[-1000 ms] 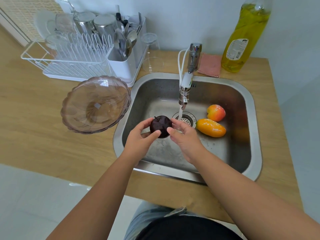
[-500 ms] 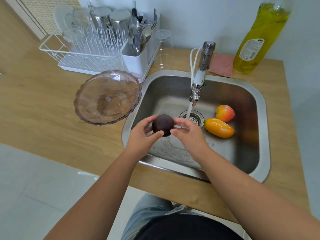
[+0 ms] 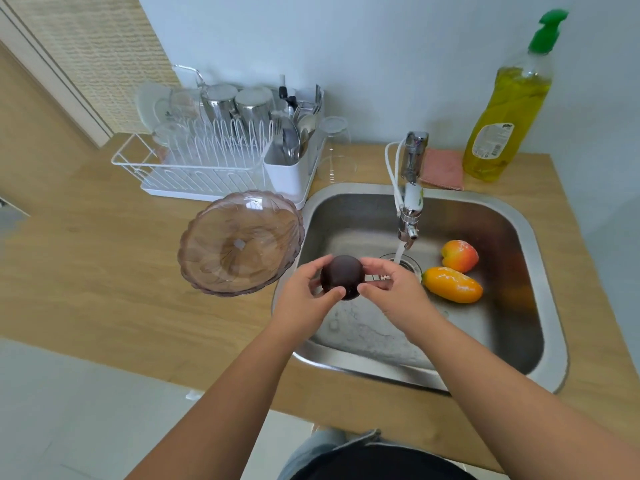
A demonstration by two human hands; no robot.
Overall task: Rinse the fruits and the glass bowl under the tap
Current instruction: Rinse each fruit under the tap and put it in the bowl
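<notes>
I hold the dark round fruit (image 3: 342, 276) between both hands over the sink (image 3: 540, 368), left hand (image 3: 304, 299) and right hand (image 3: 394, 289) each curled around it, just left of the tap's (image 3: 410, 202) running stream.

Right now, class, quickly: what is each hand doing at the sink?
Left hand: holding the dark round fruit, thumb and fingers curled round it.
Right hand: holding the same fruit from the other side.
</notes>
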